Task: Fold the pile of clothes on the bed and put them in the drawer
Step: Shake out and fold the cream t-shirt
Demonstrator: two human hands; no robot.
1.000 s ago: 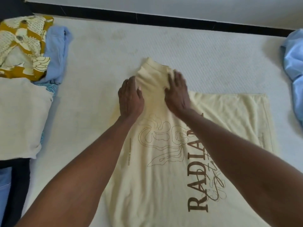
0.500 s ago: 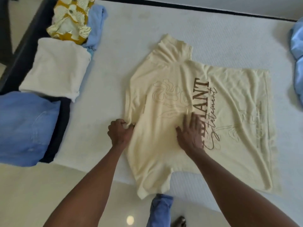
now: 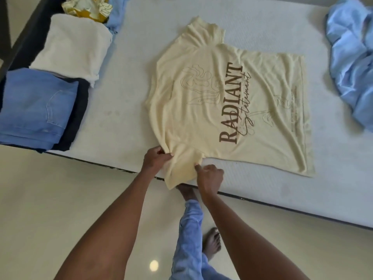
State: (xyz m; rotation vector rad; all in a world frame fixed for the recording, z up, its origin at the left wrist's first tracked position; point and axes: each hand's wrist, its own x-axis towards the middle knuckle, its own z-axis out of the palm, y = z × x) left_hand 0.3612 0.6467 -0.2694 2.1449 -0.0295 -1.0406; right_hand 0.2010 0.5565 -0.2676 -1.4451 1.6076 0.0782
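Two hands work one garment. Our left hand (image 3: 156,159) pinches the cream T-shirt (image 3: 228,102) at the seam where the near sleeve (image 3: 181,168) joins the body; our right hand (image 3: 210,177) has curled fingers at the sleeve's other edge, the fingertips on the cloth, apparently nipping it.

Item, T-shirt: print side up on the bed (image 3: 129,110), spread out beyond both hands, its body running away to our right, so the long axis lies crosswise to our arms. Near sleeve hangs over the bed's edge, directly between the hands. Far sleeve lies well beyond them.

Judgement: the sleeve folds inward next, away from us and onto the body; both hands stand equally near, the left at the hinge of the fold.

Item, folded stack, beyond our left hand: blue jeans (image 3: 38,108), a white piece (image 3: 74,47), a mustard print (image 3: 88,7).

Item, unfolded light-blue cloth (image 3: 353,63), far beyond our right hand.

No drawer in view.
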